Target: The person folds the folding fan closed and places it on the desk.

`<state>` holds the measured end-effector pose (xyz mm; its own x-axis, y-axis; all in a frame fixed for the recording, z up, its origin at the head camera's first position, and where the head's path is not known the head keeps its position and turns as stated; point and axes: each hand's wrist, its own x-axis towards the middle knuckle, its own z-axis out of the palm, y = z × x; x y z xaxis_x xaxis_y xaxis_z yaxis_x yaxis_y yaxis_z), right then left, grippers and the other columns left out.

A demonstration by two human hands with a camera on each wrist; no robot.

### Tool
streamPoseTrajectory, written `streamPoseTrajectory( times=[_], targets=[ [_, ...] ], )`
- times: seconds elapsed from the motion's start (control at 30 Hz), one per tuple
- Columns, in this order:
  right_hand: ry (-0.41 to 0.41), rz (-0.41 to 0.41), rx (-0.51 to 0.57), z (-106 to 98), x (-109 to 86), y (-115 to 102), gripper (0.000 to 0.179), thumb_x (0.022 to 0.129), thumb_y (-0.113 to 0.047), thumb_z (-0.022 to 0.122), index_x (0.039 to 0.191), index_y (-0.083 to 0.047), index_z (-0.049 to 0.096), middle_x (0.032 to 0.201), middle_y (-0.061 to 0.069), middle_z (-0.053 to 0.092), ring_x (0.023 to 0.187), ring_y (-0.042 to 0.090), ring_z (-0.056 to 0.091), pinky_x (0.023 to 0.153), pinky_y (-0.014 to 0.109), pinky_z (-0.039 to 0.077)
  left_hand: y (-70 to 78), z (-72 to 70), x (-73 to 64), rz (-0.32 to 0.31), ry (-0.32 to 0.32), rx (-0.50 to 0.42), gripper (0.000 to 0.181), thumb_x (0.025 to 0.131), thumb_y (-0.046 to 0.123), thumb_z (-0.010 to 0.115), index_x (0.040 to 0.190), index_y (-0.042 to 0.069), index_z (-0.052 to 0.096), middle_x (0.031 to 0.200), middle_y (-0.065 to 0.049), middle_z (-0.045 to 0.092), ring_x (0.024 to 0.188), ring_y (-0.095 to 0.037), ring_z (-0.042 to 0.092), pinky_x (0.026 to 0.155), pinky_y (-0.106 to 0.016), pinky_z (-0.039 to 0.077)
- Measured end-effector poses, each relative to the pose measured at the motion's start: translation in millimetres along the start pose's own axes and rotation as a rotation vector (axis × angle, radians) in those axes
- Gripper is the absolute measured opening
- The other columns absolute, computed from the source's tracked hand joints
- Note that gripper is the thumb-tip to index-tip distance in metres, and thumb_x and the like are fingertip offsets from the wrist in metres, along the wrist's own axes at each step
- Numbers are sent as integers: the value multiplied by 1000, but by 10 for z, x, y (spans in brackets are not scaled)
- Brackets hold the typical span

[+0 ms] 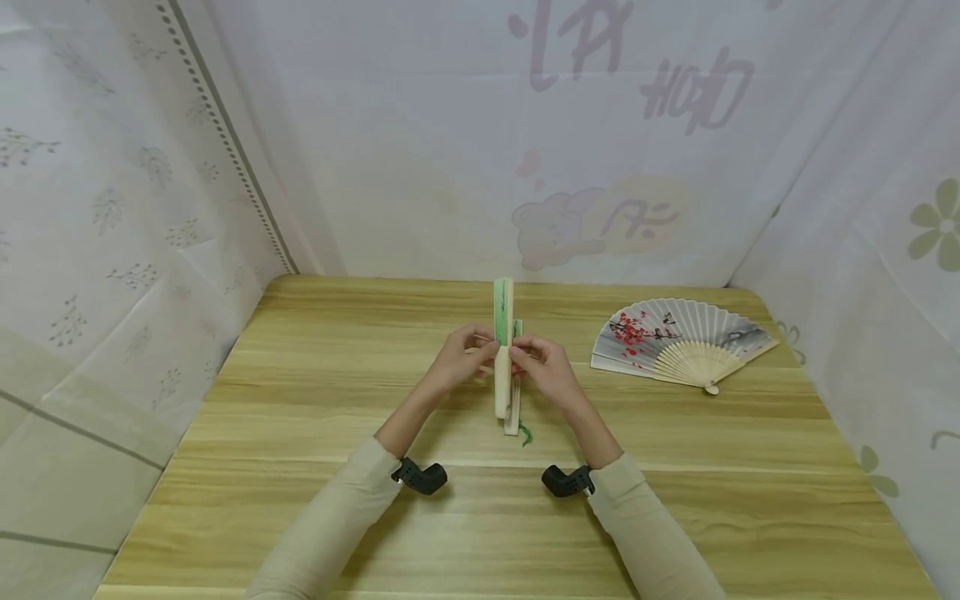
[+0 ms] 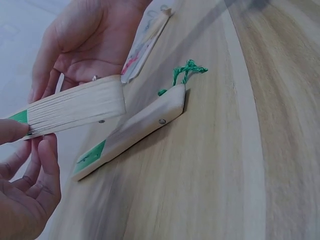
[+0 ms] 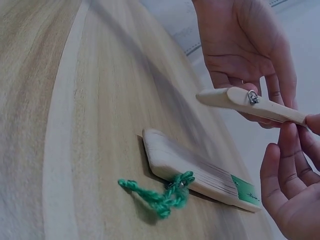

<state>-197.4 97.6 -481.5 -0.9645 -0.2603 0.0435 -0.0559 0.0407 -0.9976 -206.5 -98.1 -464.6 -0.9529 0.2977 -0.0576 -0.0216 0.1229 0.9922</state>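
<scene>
A folded hand fan [image 1: 502,367] with pale wooden ribs and a green leaf is held up between both hands. On its left side, my left hand [image 1: 457,360] pinches it between thumb and fingers. From the other side my right hand [image 1: 550,369] pinches it too, as the right wrist view shows. A small metal ring sits at the rivet end of the held fan [image 3: 255,100]. Below it, apart, a second folded fan [image 2: 137,125] with a green leaf lies on the table, a green cord [image 3: 160,200] looped at its rivet end.
An open fan [image 1: 675,333] with red blossoms on a grey-white leaf lies spread at the right of the wooden table [image 1: 300,400]. Printed white cloths [image 1: 420,150] hang behind the table and along both sides. Each wrist carries a small black camera [image 1: 423,477].
</scene>
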Motion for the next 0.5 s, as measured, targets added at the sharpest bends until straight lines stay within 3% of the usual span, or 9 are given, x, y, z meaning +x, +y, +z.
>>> streamPoseTrajectory(
  times=[0.33,0.5],
  targets=[
    [64,71,64,108,10,8,21,101,-1,63,118,10,63,98,16,66,80,21,65,75,37,60,-15,-76,-125,-49,51,-41,25,99,6,67,122,-3,60,111,-20,62,86,-25,68,79,-50,59],
    [106,107,78,229,5,0,18,99,0,65,115,8,64,98,17,66,77,22,66,76,40,61,-62,-141,-167,-81,82,-39,26,99,7,69,122,-3,61,112,-19,63,86,-24,69,80,-49,59]
  ],
)
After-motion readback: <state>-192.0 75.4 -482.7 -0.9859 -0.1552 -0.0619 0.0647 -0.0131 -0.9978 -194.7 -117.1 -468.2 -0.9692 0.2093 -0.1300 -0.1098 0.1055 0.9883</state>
